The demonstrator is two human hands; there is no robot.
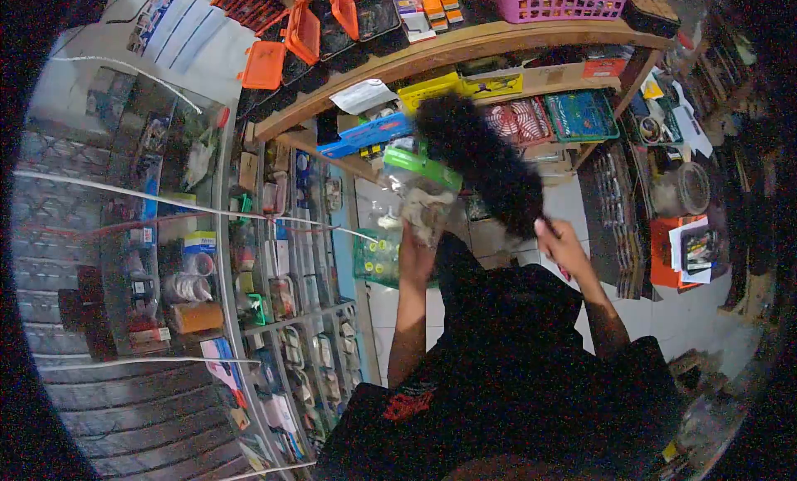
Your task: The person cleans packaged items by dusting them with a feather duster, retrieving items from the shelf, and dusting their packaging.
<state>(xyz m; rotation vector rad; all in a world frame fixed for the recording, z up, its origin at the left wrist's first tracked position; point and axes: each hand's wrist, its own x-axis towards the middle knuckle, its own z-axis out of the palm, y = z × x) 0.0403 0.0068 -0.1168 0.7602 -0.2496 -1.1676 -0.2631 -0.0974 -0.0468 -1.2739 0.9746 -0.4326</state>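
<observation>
My left hand (415,255) is closed around the lower part of a clear plastic container with a green top (425,200). Pale contents show through its wall, but I cannot make out what they are. In my right hand (563,247) is the handle of a black, fluffy duster (481,157). Its head slants up and to the left, close beside the container's green top, and looks blurred. Whether the duster touches the container, I cannot tell.
A glass display case (237,273) full of small goods stands at left. Ahead is a wooden shelf (465,45) with orange cases (264,64) and a purple basket (564,4) on top. Below it sit a blue tray (365,135) and a green basket (584,116). An orange box (664,269) lies at right.
</observation>
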